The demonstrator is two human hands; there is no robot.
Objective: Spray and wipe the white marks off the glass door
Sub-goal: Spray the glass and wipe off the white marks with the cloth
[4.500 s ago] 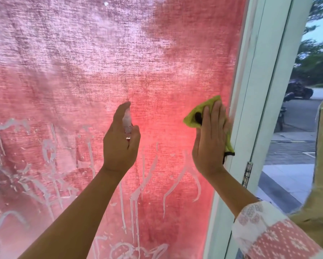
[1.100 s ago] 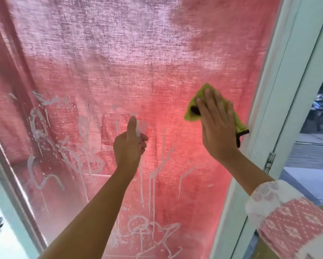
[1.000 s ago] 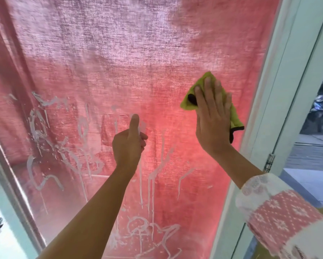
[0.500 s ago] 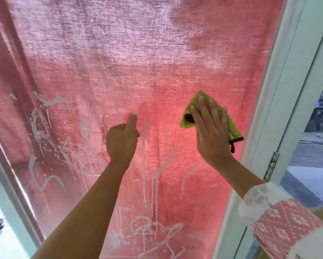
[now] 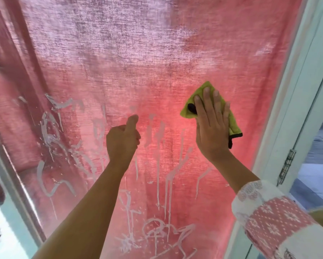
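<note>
Glass door: it is seen close up, with a red curtain hung behind the glass.
White marks: scribbles are spread over the lower left and middle of the glass, and long drips are seen running down under the hands.
Right hand: it is laid flat with straight fingers, and a green cloth is pressed onto the glass near the white door frame.
Left hand: the fingers are curled into a fist with the thumb up. What is held inside cannot be seen.
Step in hand: the glass is probably being wiped, with most marks not yet cleaned off.
How it is done well: the cloth should be kept flat and pushed firmly. Drips should be caught from the top down, so clean glass is not made dirty again. A clean side of the cloth should be turned out when it gets smeared.
Writing: no brand or label is seen. The marks look like doodles, and no word can be read.
</note>
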